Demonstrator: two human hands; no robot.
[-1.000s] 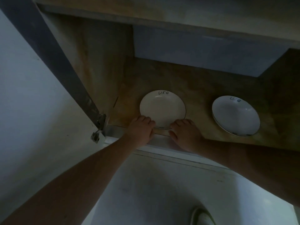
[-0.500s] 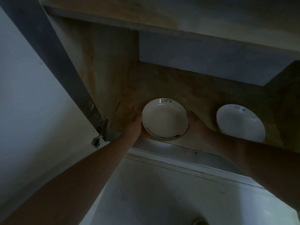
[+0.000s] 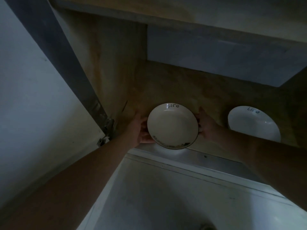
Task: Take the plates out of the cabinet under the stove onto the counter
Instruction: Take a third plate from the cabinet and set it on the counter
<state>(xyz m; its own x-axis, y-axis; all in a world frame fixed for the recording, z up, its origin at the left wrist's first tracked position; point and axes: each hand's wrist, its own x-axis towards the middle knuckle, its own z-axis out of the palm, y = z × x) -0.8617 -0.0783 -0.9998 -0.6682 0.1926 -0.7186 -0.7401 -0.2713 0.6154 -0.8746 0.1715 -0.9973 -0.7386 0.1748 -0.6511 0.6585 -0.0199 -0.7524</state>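
- Hands held the plate (image 3: 172, 126) between them: left grip (image 3: 138, 128) curled round its left rim, right grip (image 3: 206, 126) round its right rim.
- Plate sat tilted over the cabinet floor (image 3: 166, 87), near its front edge.
- Second plate (image 3: 254, 124) lay right of the right grip, apart.

I see both forearms bare to the frame's edge, no sleeves, and nothing worn on left hand (image 3: 138, 128) or right hand (image 3: 206, 126).

Cream dark-rimmed plate (image 3: 172, 126), white plate (image 3: 254, 124), brown cabinet floor (image 3: 191, 90)
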